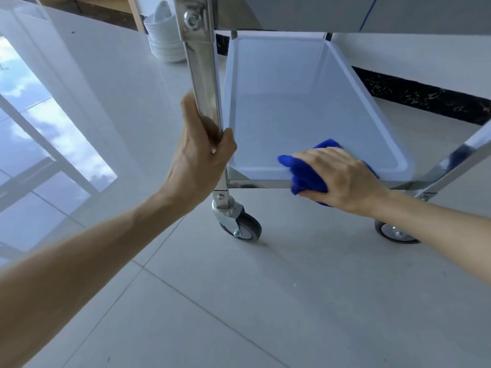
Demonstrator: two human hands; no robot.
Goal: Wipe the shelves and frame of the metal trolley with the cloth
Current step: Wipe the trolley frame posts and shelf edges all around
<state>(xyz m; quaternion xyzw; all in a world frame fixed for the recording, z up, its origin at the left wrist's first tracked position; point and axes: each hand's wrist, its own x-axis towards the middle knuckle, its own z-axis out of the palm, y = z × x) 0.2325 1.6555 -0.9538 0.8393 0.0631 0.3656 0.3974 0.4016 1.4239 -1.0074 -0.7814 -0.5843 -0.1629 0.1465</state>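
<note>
Trolley post — left fingers wrapped | cloth under right fingers (curled) | bowls behind

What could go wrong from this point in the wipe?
1. The trolley stands on castors on smooth tiles; pushing the cloth along the bottom shelf's front edge may roll it, though the left hand grips the post.
2. The right hand covers only the front edge; the back of the shelf may get missed.

the tiled floor carries the trolley's caster wheels and a stack of white bowls.
</note>
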